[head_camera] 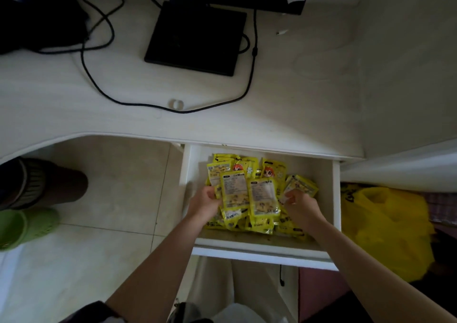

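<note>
Down in the open drawer (321, 199), both hands are sorting yellow snack packets (247, 194). Left hand (205, 202) is pinching one packet's edge; right hand (300, 205) is pinching another. Best lifting few at once, keeping stacks squared.

Home, desk corner of a room: white table (296, 100) with monitor stand (195, 38) and loose cables (94, 75), tiled floor (111, 186), green slipper (27, 226), drawer (259, 253) full of snack packs (262, 194), yellow bag (385, 224) beside it.
</note>
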{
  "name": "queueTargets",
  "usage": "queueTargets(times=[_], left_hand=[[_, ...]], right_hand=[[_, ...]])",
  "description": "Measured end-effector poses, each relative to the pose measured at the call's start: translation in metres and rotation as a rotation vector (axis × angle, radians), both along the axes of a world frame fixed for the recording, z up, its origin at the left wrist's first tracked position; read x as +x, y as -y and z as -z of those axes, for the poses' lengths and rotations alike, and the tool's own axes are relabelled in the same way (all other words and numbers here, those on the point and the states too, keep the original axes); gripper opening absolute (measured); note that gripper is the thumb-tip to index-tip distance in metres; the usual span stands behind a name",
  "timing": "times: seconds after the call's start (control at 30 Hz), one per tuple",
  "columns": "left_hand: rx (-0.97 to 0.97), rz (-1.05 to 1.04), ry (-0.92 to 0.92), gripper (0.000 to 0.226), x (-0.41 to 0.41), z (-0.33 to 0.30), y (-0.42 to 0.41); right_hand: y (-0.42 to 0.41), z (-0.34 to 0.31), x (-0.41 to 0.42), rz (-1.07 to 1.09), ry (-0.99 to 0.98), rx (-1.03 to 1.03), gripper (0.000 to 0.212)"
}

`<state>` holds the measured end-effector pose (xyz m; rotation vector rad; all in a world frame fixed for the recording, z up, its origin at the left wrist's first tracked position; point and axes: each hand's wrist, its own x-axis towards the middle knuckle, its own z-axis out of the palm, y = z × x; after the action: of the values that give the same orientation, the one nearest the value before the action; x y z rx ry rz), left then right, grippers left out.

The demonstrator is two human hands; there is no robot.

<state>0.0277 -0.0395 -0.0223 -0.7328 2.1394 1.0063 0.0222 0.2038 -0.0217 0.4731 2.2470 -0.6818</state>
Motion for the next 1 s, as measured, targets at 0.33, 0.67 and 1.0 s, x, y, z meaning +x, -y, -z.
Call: queueTargets(times=[0.33, 0.67, 1.0], left_hand=[[-0.256, 0.095, -0.182, 0.029, 0.039, -0.076, 0.03], [-0.361, -0.165, -0.337, 0.026, 0.106, -0.12, 0.096], [-0.518, -0.301, -0.344, 0.028, 0.203, -0.125, 0.204]], right_hand=[[0.06, -0.066, 0.002, -0.261, -0.209, -0.053, 0.029], [0.18, -0.112, 0.014, -0.745, -0.394, -0.111, 0.031], [0.311, -0.123, 0.081, -1.094, -0.431, -0.11, 0.034]])
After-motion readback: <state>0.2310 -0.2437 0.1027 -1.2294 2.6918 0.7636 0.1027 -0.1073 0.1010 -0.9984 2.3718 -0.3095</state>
